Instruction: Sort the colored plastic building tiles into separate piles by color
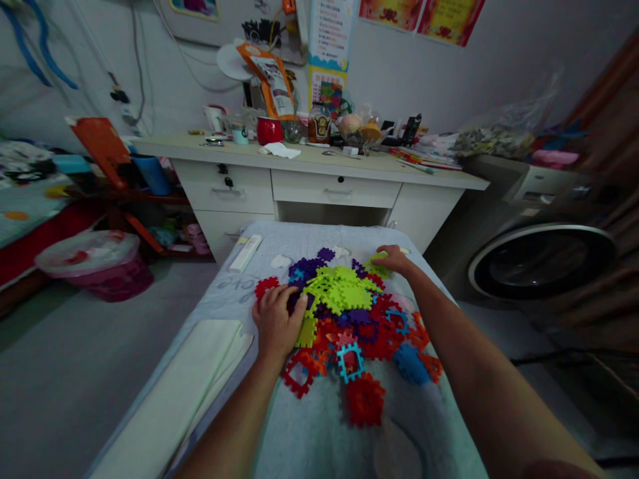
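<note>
The pile of toothed plastic tiles (349, 313) (green, purple, red, blue) is heaped mid-table on the grey cloth (309, 426), its left edge pressed by the left hand (277, 322), laid flat with fingers spread, while a green tile (377, 270) at its far right is covered by the right hand (395, 258), grip not discernible.

Two hands (275, 320) (394, 258), one tile heap (349, 313)
</note>
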`<state>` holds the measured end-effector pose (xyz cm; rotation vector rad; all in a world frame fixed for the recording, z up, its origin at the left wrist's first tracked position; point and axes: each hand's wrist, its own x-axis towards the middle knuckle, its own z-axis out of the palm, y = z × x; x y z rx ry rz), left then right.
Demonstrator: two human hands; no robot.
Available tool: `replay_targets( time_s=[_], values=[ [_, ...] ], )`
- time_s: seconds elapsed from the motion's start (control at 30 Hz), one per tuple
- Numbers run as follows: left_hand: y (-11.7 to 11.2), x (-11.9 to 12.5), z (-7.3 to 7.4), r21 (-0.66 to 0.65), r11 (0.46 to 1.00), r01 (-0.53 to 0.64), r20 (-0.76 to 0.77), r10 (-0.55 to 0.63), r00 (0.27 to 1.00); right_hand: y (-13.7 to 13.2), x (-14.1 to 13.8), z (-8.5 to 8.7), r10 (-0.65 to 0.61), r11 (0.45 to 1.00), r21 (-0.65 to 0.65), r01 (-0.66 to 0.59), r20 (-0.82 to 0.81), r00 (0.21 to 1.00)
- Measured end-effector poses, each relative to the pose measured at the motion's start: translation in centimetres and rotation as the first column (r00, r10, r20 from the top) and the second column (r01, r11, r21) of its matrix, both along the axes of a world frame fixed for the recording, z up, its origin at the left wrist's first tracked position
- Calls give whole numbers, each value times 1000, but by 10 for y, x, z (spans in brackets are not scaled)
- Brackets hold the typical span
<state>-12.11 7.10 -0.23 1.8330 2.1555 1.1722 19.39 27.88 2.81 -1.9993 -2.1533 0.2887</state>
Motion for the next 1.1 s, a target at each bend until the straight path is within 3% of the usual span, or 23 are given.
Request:
replay_targets(
  time_s=[0.13,0.37,0.63,0.8,1.1],
  values=[
    [0,0,0,-3,1000,2,5,-2,1000,-13,0,1,24,993,-119,-21,29,999],
    [0,0,1,-1,1000,-2,9,2,1000,-23,0,8,-51,990,-118,70,162,986],
    [0,0,1,-2,1000,-2,7,2,1000,-29,-9,-1,64,995,-56,-77,-205,977],
    [-1,1,2,-3,1000,-7,7,7,1000,-26,-23,-2,173,982,-24,-188,-281,944],
    [-1,1,2,-5,1000,-7,5,7,1000,-34,-20,7,117,989,-37,-144,-405,907]
  ],
)
